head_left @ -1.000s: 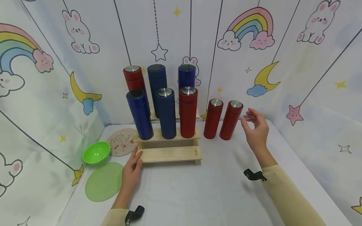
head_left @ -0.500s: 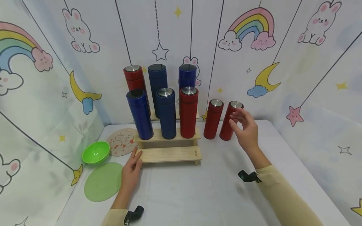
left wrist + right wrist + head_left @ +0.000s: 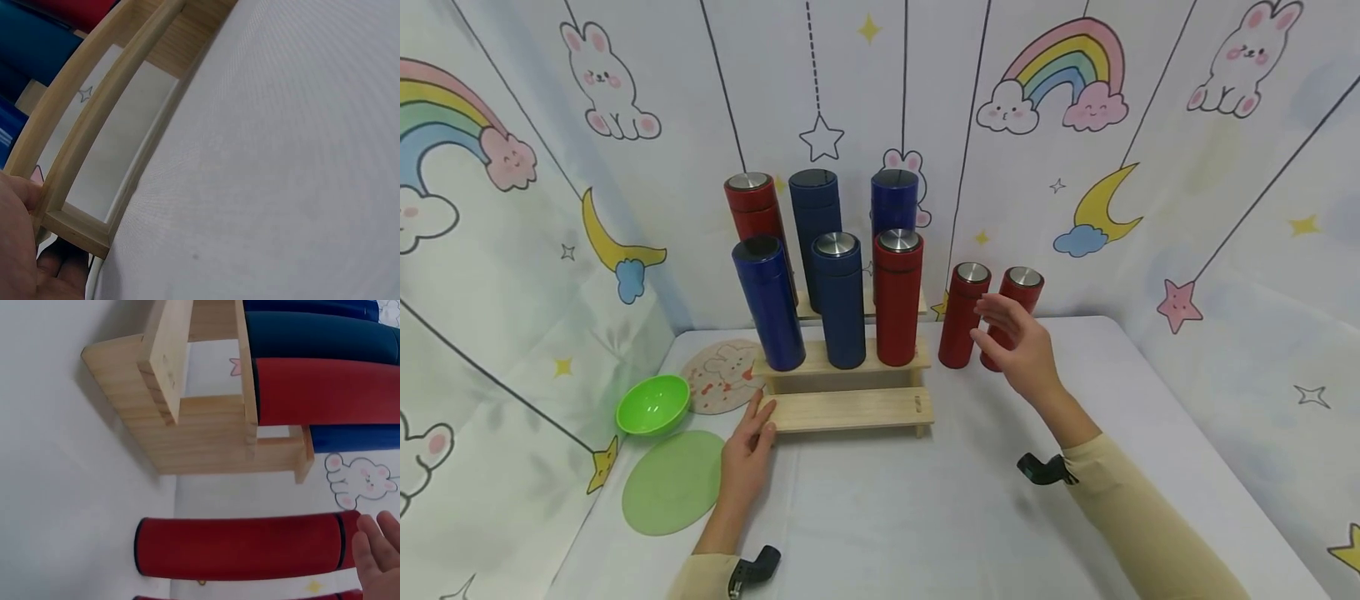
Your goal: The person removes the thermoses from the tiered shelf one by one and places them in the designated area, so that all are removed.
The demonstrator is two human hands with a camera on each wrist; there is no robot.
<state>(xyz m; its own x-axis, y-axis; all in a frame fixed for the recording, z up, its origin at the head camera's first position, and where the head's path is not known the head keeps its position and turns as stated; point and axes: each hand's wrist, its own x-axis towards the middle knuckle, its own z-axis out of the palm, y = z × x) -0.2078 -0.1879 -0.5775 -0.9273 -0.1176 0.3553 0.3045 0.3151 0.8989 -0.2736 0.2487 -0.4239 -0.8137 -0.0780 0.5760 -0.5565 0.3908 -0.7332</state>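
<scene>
- Your left hand [image 3: 747,450] touches the left end of the wooden rack [image 3: 850,408], fingers relaxed.
- Your right hand [image 3: 1021,354] — fingers spread, loosely bent — hovers by two red bottles [image 3: 961,325], upright beside the rack.

Right hand [image 3: 1022,354] has slid left over the last second, closer to mid-frame. It went from beside the rightmost bottle [image 3: 1022,292] to in front of it, covering its middle, fingertips now up near the other small red bottle [image 3: 959,329].
</scene>
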